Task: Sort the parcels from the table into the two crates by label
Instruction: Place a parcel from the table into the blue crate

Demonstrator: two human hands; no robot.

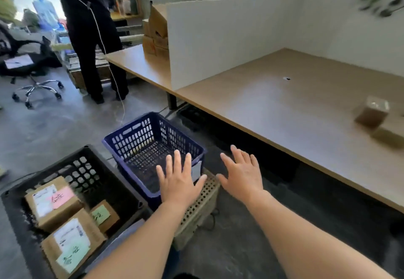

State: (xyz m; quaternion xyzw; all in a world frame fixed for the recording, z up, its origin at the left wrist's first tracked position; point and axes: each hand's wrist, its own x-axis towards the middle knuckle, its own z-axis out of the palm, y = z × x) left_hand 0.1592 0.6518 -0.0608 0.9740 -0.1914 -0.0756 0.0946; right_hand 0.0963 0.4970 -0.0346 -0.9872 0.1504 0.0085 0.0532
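Both my hands hover with spread fingers over the floor crates and hold nothing. My left hand [178, 180] is above the near rim of the blue crate [131, 135], which looks empty. My right hand [241, 174] hangs just right of it. The black crate [87, 154] at lower left holds three cardboard parcels: one with a pink label [52, 202], a small one with a green label [103, 214], and a larger one with a green label [71, 248]. Two blurred parcels, one of them [371, 112], lie at the table's right edge.
The blue crate sits on a beige perforated crate [203, 204]. A white divider board [218, 38] stands on the wooden table [273, 108], with stacked cartons [156, 35] behind it. A person in black [91, 38] stands at the far left beside an office chair [32, 81].
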